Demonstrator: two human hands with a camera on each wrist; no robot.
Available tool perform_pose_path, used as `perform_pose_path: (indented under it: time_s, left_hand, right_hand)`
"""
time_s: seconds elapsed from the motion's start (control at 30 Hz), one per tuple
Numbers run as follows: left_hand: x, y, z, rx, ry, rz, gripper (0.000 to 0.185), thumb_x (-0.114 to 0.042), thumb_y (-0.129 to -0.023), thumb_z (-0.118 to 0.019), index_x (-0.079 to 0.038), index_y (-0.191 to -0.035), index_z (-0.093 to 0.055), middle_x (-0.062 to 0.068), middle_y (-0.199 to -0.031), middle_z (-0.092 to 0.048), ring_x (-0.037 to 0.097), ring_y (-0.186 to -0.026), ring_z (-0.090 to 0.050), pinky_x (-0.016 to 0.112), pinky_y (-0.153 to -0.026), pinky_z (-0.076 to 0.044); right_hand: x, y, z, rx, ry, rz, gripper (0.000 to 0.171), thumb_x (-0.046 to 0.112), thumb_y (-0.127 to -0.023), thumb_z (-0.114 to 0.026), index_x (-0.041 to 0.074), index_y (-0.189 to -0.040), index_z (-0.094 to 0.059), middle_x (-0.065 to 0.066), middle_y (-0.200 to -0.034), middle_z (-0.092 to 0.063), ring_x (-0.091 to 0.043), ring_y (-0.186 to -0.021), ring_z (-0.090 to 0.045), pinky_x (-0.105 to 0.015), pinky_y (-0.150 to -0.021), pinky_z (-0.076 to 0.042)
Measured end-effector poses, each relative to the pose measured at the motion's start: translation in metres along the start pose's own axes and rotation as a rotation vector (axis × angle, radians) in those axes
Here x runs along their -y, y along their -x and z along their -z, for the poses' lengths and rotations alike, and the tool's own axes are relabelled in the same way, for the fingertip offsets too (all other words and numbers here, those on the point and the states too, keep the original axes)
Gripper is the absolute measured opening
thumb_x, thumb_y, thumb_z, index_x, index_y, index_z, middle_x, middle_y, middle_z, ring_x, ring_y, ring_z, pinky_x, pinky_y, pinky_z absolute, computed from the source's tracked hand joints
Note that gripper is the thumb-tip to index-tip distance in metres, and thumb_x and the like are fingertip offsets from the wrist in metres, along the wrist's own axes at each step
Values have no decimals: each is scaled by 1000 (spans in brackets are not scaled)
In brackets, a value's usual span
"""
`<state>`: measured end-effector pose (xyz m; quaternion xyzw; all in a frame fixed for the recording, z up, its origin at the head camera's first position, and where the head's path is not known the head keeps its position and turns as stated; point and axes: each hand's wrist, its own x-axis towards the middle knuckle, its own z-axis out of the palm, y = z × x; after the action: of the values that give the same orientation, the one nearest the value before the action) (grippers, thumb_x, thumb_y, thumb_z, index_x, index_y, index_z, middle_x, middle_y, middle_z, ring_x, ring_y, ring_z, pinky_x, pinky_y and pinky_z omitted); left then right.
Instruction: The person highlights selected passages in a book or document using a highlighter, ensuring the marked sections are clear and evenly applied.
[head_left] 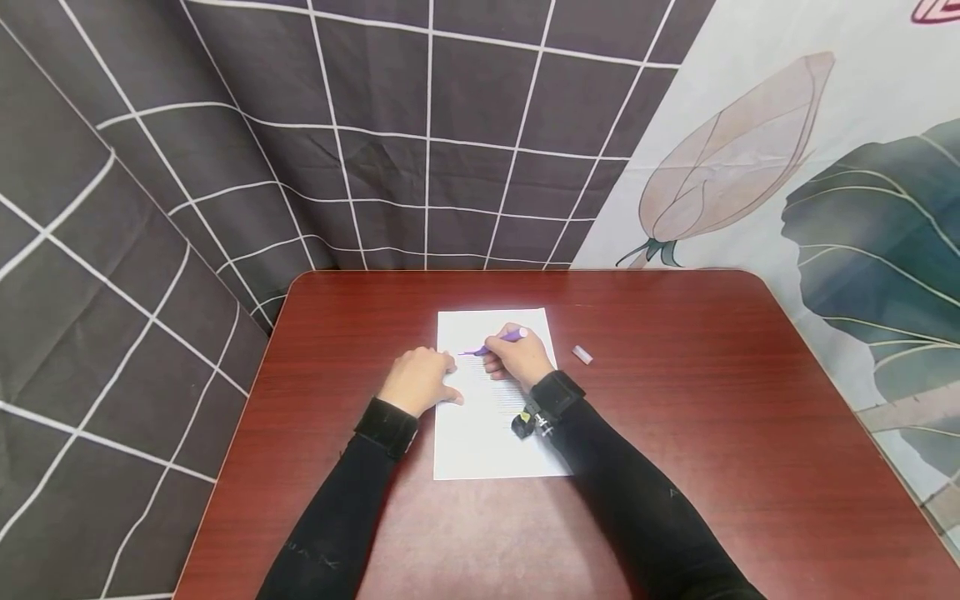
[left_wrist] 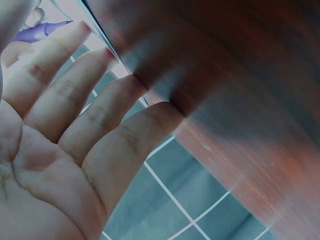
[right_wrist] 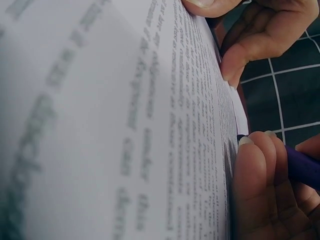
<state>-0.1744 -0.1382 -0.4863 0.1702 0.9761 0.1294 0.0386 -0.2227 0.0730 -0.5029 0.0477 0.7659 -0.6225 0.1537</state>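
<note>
A printed sheet of paper [head_left: 472, 442] lies on the reddish-brown table. My right hand [head_left: 519, 357] pinches a purple highlighter [head_left: 513, 336], its tip down near the top lines of print, where a short purple mark shows. In the right wrist view the highlighter [right_wrist: 303, 169] sits behind the curled fingers [right_wrist: 250, 172]. My left hand [head_left: 417, 381] rests at the sheet's left edge, thumb and fingertips on the paper. The left wrist view shows its fingers [left_wrist: 107, 122] extended, fingertips on the paper edge and table.
A pale cap [head_left: 582, 355] lies on the table [head_left: 675, 400] to the right of the sheet. Behind the table hangs a dark grid-patterned cloth [head_left: 382, 167], with a white leaf-print cloth [head_left: 600, 233] at the right. Wrist straps with a small camera [head_left: 523, 424] sit on the forearms.
</note>
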Motion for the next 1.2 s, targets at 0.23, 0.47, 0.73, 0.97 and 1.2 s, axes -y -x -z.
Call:
perform_pose_path:
  time_s: [0.23,0.47,0.73,0.97,1.2]
  left_hand:
    - [6,-2,-9,-14,-8,-13,57,-47,-81,-104,-14,-125,-87,11,-117,-87,29,-95,-76,49,-87,-67]
    - [6,-4,-10,-9,-2,-14,58,-44,-82,-104,-12,-126,-87,14,-119,-87,32,-99,-79,50,-91,-68]
    - [7,-6,-12,-9,5,-18,58,-45,-82,-104,-13,-127,-87,13,-119,-87,31,-100,-79,49,-91,-68]
    - [5,-5,-8,1,-6,-16,57,-44,-85,-102,-12,-129,-86,13,-123,-87,31,-105,-79,48,-96,-67]
    - [-5,1,6,31,9,11,55,-40,-85,-102,-11,-129,-86,14,-123,-87,33,-108,-79,50,-98,-67]
  right_hand:
    - [-2,1,2,-9,-19,1,10,11,-104,-70,8,-95,-66,-2,-73,-75,-10,-61,-73,-21,-58,-62]
    - [-2,1,4,-10,-30,6,11,11,-104,-69,8,-94,-66,-2,-72,-75,-10,-61,-73,-21,-58,-62]
    - [0,3,9,-7,-32,-4,11,10,-105,-68,7,-95,-65,-2,-72,-75,-10,-62,-73,-21,-58,-63]
    - [-1,3,13,-6,-48,-7,10,9,-104,-68,6,-95,-65,-3,-73,-74,-12,-62,-74,-21,-58,-63]
    - [-2,5,19,-21,-30,0,11,10,-105,-68,6,-95,-65,-2,-72,-74,-11,-62,-73,-21,-59,-63]
